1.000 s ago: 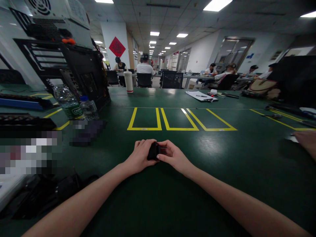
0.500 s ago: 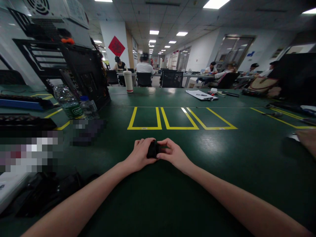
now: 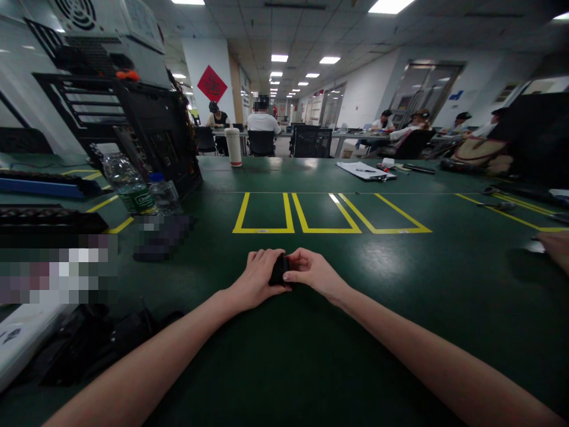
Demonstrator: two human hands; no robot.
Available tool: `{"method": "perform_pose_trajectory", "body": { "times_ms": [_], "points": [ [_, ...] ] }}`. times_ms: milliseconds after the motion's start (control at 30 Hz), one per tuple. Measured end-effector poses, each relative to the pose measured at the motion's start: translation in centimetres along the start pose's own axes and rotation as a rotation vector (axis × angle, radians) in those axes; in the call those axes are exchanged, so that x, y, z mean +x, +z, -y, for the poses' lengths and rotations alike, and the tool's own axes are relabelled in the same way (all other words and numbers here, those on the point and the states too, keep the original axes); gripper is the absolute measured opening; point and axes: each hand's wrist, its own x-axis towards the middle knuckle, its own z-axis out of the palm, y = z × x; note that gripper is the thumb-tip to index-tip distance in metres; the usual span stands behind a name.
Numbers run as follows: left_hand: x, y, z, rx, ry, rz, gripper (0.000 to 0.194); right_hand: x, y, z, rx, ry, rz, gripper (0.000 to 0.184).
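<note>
A small black boxy object [image 3: 278,270] is between my two hands, low over the green table [image 3: 284,362]. My left hand [image 3: 258,276] is closed around its left side, thumb below and fingers on top. From the right, my right hand [image 3: 314,271] meets it with thumb and fingertips closed at its right edge. The fingers cover much of the object, so its exact kind does not show.
Yellow tape outlines [image 3: 267,230] lie just beyond my hands. On the left are a clear bottle [image 3: 128,178], a black computer case [image 3: 155,130] and black items [image 3: 106,338]. Farther back stand a white cup [image 3: 233,147] and a clipboard [image 3: 362,171]. Another person's hand [image 3: 555,244] shows at right.
My right fingertips have closed in on the black object's right edge, narrowing the gap there. My left hand keeps its grip. The whole view has shifted slightly.
</note>
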Motion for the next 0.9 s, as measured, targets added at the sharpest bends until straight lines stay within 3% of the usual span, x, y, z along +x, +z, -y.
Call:
{"method": "perform_pose_trajectory", "body": {
  "times_ms": [267, 433, 567, 900],
  "points": [
    [-0.2, -0.5, -0.6, -0.001, -0.007, 0.014, 0.057, -1.2, 0.6, 0.4, -0.002, -0.038, -0.037, 0.024],
    [0.0, 0.2, -0.1, 0.018, -0.009, -0.037, 0.061, -0.8, 0.6, 0.3, 0.038, -0.024, -0.025, 0.023],
    [0.1, 0.6, 0.4, -0.005, -0.007, -0.043, 0.063, -0.6, 0.5, -0.2, 0.043, -0.099, -0.013, 0.025],
    [0.1, -0.5, -0.3, -0.042, -0.014, 0.019, 0.058, -0.4, 0.3, -0.8, 0.037, -0.125, -0.012, 0.022]
  ]
}}
